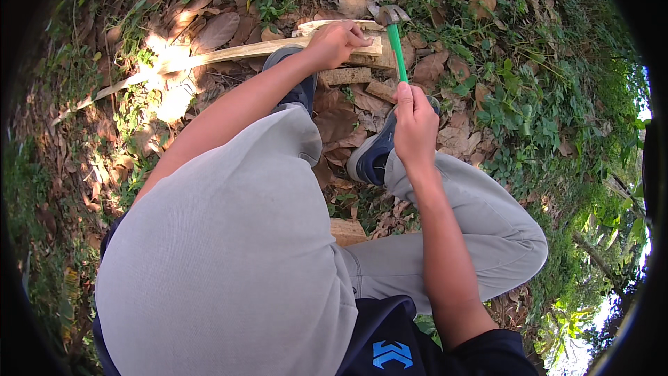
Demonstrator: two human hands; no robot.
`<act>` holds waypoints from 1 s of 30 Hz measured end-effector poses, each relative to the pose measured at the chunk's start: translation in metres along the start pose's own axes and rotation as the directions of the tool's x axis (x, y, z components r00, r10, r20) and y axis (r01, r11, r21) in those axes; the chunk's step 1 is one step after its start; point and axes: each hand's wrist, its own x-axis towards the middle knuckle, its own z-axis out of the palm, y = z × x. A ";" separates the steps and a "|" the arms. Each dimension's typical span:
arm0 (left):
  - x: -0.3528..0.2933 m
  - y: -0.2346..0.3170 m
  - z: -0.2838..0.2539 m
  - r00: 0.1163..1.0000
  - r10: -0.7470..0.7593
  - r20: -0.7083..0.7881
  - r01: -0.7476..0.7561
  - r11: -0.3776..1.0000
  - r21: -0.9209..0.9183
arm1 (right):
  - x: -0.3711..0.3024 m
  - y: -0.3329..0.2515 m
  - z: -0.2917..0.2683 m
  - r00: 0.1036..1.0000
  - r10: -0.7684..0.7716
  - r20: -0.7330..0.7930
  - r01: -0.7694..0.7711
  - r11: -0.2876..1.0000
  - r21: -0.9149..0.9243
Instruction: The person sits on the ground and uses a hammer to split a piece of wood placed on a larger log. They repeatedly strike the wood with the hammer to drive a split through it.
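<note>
My right hand (416, 124) is wrapped round the green handle of a hammer (397, 49). The hammer's metal head is up by the right end of a long pale wooden strip (240, 51). Over that same end, my left hand (335, 44) has its fingers drawn together in a pinch. Whatever sits between those fingertips, if anything, is too small to make out. The strip runs far out to the left across the ground. A second pale piece of wood (310, 26) lies just beyond it, partly covered by my left hand.
Short wood blocks (346, 76) lie between my shoes, one partly by my right shoe (374, 152). My left shoe (300, 92) is against the strip. Another wood piece (348, 230) shows beside my leg. Dry leaves (219, 31) and green plants (529, 97) surround me.
</note>
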 end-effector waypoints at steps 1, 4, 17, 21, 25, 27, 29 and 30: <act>0.000 0.000 0.000 0.999 0.043 0.011 -0.043 0.999 0.029 | 0.001 0.001 -0.001 1.000 -0.006 -0.003 0.006 1.000 0.001; -0.001 0.001 0.000 0.996 0.089 0.024 -0.090 0.994 0.064 | 0.001 0.003 -0.002 0.999 0.041 0.004 -0.041 0.999 -0.020; -0.002 0.001 0.001 0.985 -0.013 -0.173 0.012 1.000 -0.006 | 0.008 -0.002 -0.005 0.997 0.030 0.072 -0.017 0.985 -0.173; 0.003 0.002 -0.002 0.976 -0.118 -0.182 0.122 0.992 0.012 | 0.005 0.001 -0.008 0.995 0.060 0.083 -0.040 0.974 -0.224; 0.000 0.002 0.000 0.970 -0.152 -0.189 0.128 0.983 -0.132 | 0.002 -0.024 -0.009 0.998 0.023 0.059 -0.014 0.989 -0.150; 0.000 0.003 0.000 0.970 -0.152 -0.188 0.128 0.982 -0.136 | 0.006 -0.015 -0.005 0.998 -0.008 0.061 0.019 0.984 -0.179; 0.000 0.002 0.001 0.970 -0.133 -0.203 0.112 0.987 -0.111 | 0.011 0.008 0.001 0.995 -0.011 0.097 0.034 0.971 -0.238; 0.001 0.003 0.001 0.970 -0.152 -0.189 0.132 0.985 -0.115 | 0.011 0.013 -0.002 0.996 -0.004 0.084 0.025 0.966 -0.257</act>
